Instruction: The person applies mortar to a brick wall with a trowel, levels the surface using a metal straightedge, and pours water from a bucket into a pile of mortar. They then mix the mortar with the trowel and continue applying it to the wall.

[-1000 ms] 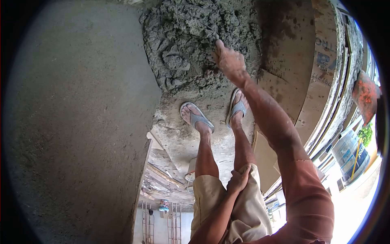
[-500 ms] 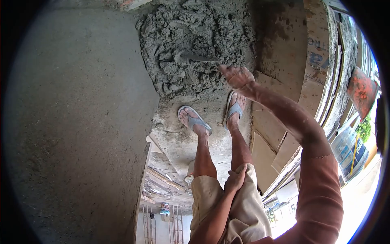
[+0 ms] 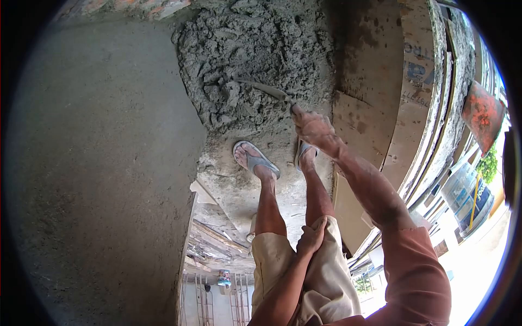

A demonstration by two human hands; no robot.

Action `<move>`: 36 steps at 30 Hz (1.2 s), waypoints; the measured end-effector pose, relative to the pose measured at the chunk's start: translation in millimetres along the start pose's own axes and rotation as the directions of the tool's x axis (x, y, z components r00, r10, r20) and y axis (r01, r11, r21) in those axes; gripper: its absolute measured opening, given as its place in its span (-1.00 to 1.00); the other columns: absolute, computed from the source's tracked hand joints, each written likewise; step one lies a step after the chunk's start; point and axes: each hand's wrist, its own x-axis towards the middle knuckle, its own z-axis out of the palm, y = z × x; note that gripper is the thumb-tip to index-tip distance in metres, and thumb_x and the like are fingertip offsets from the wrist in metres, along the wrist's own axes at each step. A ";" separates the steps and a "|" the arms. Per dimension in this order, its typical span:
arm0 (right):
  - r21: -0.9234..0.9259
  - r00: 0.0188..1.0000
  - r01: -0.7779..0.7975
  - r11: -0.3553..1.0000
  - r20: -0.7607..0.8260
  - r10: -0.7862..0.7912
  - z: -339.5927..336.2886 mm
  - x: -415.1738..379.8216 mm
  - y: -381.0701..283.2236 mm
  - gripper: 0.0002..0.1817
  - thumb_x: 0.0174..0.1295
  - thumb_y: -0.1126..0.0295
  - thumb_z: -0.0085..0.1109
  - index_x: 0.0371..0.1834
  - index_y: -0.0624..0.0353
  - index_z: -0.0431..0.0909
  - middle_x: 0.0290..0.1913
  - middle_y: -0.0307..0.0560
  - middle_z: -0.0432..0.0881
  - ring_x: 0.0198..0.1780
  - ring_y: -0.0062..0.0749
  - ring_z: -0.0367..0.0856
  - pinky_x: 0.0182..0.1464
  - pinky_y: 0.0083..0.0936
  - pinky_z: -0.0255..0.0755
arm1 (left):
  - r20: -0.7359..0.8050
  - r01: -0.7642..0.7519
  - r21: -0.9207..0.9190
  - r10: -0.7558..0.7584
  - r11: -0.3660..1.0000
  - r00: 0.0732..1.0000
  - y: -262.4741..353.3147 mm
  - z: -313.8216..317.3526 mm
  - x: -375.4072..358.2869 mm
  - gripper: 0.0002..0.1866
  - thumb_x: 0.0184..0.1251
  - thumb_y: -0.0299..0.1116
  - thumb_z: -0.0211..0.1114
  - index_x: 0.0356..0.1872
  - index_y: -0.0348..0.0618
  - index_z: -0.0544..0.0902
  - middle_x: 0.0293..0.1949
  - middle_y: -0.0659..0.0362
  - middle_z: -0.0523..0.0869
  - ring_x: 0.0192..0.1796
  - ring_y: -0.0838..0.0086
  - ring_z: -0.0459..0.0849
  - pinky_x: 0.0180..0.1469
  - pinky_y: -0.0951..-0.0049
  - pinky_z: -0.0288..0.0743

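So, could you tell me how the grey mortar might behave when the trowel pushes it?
The mortar looks damp and pasty, so it would probably smear rather than roll. Its ragged clumps stand up, suggesting fairly stiff stuff. The heap is thick and dense-looking, so it may drag heavily on the narrow trowel.

The person wears a rusty-red top [image 3: 416, 266], beige shorts [image 3: 275, 258], grey flip-flops [image 3: 260, 162].

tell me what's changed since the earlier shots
The right hand has drawn the trowel back over the mortar, towards the feet. Nothing was taken up or let go. The left hand stays by the knee; the feet stay put.
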 end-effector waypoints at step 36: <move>-0.363 0.971 0.078 0.929 -0.185 -0.154 -78.7 50.6 4.2 -0.58 0.57 0.21 -0.37 0.24 0.31 0.28 -0.35 -0.07 0.53 -0.56 -0.50 0.42 -0.70 -0.44 0.30 | 0.083 0.014 -0.026 -0.012 1.000 0.997 -1.5 -4.0 -4.8 0.35 0.08 0.64 -0.12 0.36 -0.73 0.04 0.29 -0.48 0.34 0.39 -0.12 0.37 0.42 0.21 0.22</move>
